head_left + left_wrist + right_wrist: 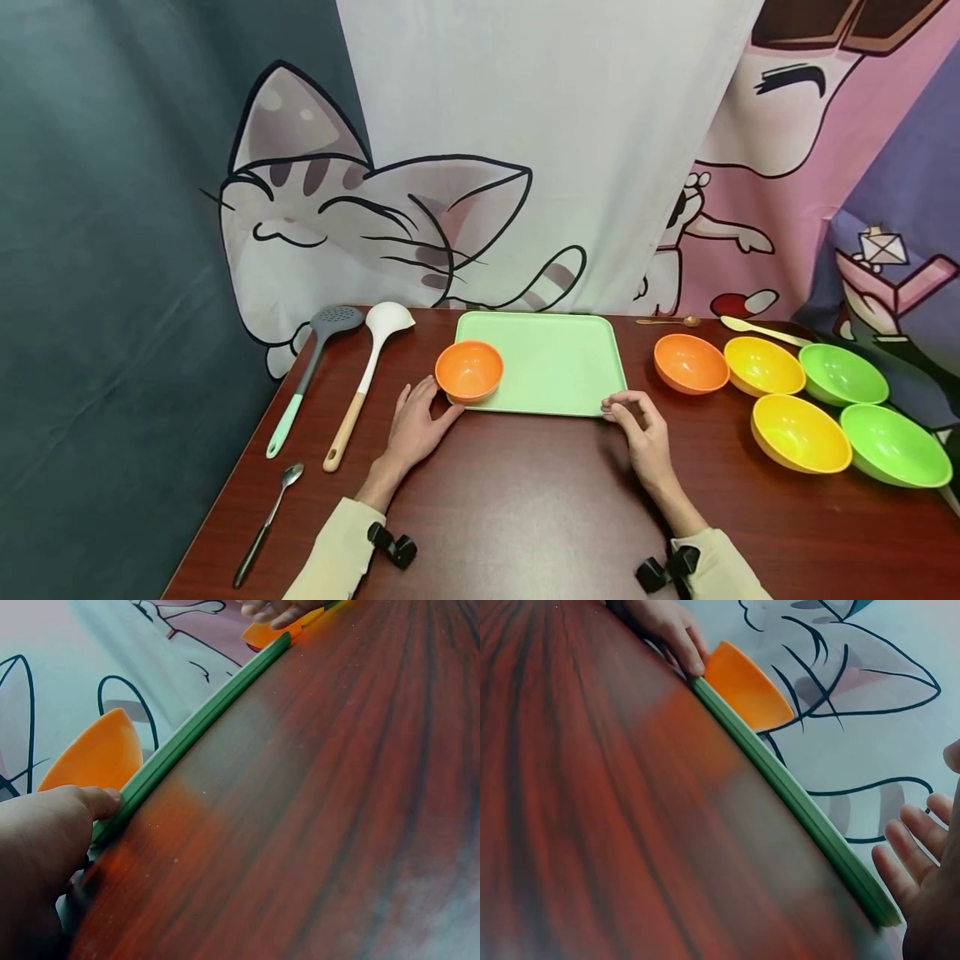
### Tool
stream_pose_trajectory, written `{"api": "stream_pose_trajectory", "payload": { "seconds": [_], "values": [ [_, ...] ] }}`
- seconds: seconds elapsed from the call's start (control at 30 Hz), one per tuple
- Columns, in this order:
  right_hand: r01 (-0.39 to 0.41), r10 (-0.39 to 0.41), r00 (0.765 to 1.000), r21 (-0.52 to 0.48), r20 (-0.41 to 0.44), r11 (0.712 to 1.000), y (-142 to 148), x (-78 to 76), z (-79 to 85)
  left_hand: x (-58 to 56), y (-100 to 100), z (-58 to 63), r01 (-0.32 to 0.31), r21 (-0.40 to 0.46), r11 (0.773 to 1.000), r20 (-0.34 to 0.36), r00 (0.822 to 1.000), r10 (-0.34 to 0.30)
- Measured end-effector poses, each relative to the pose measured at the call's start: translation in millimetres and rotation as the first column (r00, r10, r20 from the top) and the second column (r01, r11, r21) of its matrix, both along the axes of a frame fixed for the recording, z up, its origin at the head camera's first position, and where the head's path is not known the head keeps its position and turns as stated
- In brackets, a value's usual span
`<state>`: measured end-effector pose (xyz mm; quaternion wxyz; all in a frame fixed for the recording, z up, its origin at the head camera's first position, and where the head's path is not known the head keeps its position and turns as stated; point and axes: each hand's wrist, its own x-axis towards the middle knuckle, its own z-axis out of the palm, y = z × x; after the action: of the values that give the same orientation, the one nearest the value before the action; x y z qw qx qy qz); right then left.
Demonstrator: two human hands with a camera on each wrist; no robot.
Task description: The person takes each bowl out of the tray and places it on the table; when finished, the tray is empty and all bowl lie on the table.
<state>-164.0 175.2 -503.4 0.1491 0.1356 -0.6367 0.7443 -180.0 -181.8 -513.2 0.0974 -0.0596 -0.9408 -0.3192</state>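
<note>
A light green tray [551, 367] lies on the table, with an orange bowl [469, 372] on its near left corner. My left hand [416, 425] rests at that corner, its fingers along the left side and its thumb touching the front edge beside the bowl. In the left wrist view, the thumb [101, 801] lies against the green rim. My right hand [641, 433] is at the near right corner. In the right wrist view its fingers [911, 859] are spread, close beside the tray's end and holding nothing.
Left of the tray lie a grey slotted ladle [315, 367], a white ladle [375, 358] and a spoon [270, 521]. At right stand another orange bowl [691, 364], yellow bowls [801, 433] and green bowls [896, 444]. Behind them lie a small wooden spoon [667, 321] and a pale yellow knife [761, 330].
</note>
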Motion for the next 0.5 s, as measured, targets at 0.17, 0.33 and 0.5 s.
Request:
{"api": "stream_pose_trajectory", "payload": {
  "seconds": [0.17,0.33,0.5],
  "values": [
    [0.0,0.0,1.0,0.011,0.019,1.0,-9.0,-1.1,-1.4,1.0,-0.3,-1.2,0.006,0.008,1.0,0.001,1.0,-0.006],
    [-0.011,0.011,1.0,0.015,0.0,1.0,-18.4,-3.8,-1.4,1.7,-1.0,-1.1,0.002,0.007,1.0,-0.005,1.0,-0.002],
    [-0.047,0.048,0.998,0.022,-0.031,0.999,-27.3,-6.8,-0.2,1.3,-0.9,-0.4,-0.004,0.009,1.0,-0.001,1.0,0.004]
  ]
}}
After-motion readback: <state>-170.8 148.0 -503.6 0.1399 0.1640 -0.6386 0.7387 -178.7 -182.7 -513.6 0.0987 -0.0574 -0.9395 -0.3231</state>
